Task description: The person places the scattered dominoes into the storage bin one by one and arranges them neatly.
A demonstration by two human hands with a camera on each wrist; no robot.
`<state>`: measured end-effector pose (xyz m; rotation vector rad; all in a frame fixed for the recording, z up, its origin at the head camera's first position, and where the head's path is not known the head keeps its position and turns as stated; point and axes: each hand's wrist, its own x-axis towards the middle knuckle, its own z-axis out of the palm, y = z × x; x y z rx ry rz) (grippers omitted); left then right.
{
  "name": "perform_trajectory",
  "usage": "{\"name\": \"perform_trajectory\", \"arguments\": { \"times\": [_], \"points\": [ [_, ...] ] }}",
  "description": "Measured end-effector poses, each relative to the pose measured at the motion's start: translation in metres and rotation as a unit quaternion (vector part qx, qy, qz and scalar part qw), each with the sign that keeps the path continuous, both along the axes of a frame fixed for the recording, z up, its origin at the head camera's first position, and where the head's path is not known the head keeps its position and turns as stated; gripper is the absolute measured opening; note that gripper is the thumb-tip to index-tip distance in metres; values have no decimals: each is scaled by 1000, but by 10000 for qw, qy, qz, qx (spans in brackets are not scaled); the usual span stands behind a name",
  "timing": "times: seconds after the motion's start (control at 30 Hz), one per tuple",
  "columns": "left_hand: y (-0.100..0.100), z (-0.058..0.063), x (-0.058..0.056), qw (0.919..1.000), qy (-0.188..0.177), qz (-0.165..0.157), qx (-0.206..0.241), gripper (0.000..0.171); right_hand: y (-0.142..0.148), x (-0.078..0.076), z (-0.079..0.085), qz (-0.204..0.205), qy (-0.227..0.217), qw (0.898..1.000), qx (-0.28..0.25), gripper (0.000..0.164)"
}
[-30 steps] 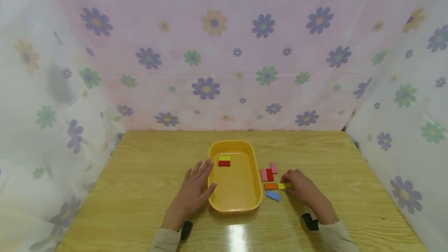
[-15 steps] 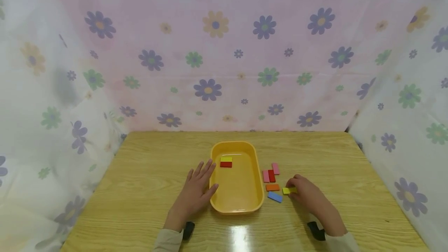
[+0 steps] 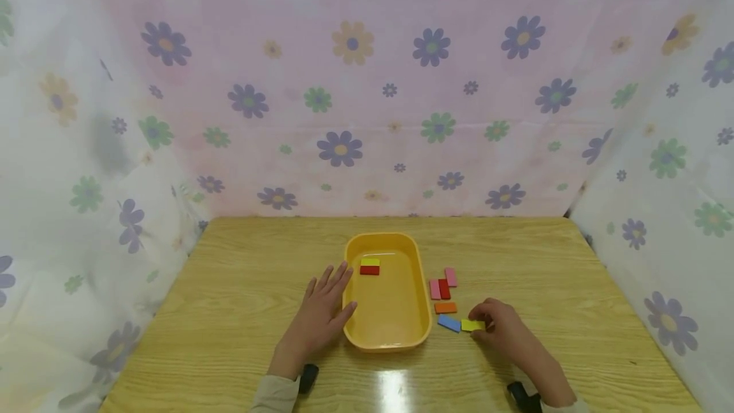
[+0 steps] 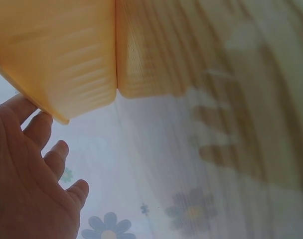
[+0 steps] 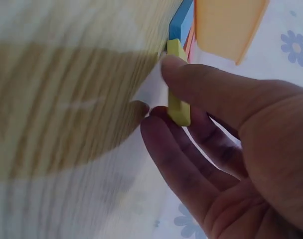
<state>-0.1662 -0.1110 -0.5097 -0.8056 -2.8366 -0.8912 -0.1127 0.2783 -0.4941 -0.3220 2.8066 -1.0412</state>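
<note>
The yellow block (image 3: pixel 473 325), pinched between the right hand's (image 3: pixel 506 329) thumb and fingers, has shifted from the orange block's (image 3: pixel 445 308) end to the blue block's (image 3: pixel 449 323), seemingly touching it, and remains outside the orange-yellow plastic tray (image 3: pixel 395 314). Well apart from it, the left hand (image 3: pixel 320 312) rests loosely spread fingers on the tray's rim. No brand, label or writing is legible.

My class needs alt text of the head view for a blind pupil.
A person's right hand pinches a yellow block beside a blue block at a wooden table. The left hand touches a yellow tray holding two blocks; pink, red and orange blocks lie to its right.
</note>
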Motion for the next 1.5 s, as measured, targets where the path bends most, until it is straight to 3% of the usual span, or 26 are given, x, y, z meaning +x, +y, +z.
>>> {"name": "perform_trajectory", "arguments": {
  "times": [0.13, 0.23, 0.4, 0.5, 0.63, 0.9, 1.23, 1.5],
  "points": [
    [0, 1, 0, 10000, 60, -2, 10, 67, -2, 5, -3, -153, 106, 9996, -207, 20],
    [0, 1, 0, 10000, 78, 5, -40, 67, -6, 8, -5, -603, 127, 9969, -487, 21],
    [0, 0, 0, 10000, 16, 8, -16, 67, -15, 14, -8, -1472, 100, 9792, -1394, 22],
    [0, 0, 0, 10000, 15, 3, -5, 66, -18, 16, -9, -1738, 154, 9683, -1788, 24],
    [0, -1, 0, 10000, 81, 8, -31, 66, -21, 18, -11, -1927, 108, 9553, -2240, 27],
    [0, 0, 0, 10000, 79, -10, -1, 66, -33, 22, -18, -2341, -14, 9142, -3307, 34],
    [-1, 1, -2, 9999, 100, -36, 35, 66, -56, 19, -13, -2573, 675, 9028, -3378, 33],
    [-1, -1, 0, 10000, 81, -31, 33, 66, -73, 7, -4, -2466, 737, 8735, -4131, 32]
  ]
}}
